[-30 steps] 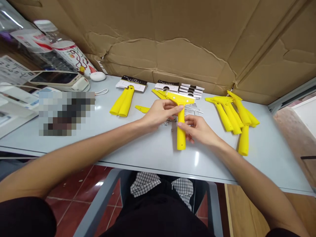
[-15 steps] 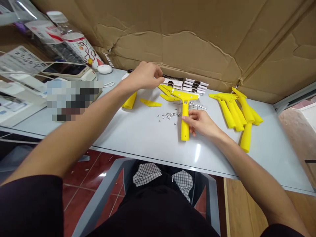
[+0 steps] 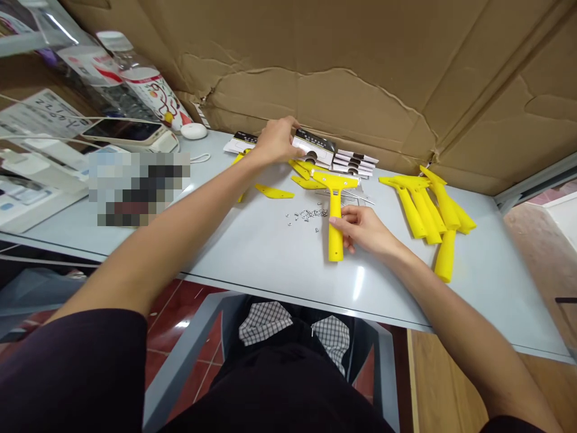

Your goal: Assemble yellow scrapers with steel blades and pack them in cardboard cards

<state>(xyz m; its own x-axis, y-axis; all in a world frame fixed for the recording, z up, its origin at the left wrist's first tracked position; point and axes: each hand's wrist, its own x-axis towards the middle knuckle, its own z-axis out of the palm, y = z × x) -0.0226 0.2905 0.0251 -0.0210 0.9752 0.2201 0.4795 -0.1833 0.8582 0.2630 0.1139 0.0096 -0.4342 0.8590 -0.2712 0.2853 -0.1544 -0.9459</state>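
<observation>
My right hand (image 3: 367,231) is closed on the handle of a yellow scraper (image 3: 335,210), which stands head-up with its wide end away from me. At the back of the table my left hand (image 3: 278,141) has thumb and fingers closed on the left edge of a black-and-white card packet (image 3: 314,146), tilted up. Beside it lies a stack of similar packets (image 3: 356,159). Flat yellow plates (image 3: 274,192) rest in front of the left hand. Small metal screws (image 3: 311,214) are scattered left of the scraper, and thin metal rods (image 3: 360,196) lie behind it.
Several yellow scraper handles (image 3: 424,207) are piled on the right. More packets (image 3: 241,142) sit left of my left hand. A phone (image 3: 124,130), bottles (image 3: 148,90) and a white case (image 3: 193,130) stand at the left. A cardboard wall (image 3: 315,54) closes off the back.
My left hand has moved slightly right and taken hold of a packet, whose front edge now tilts up. The right hand still holds the scraper in nearly the same place.
</observation>
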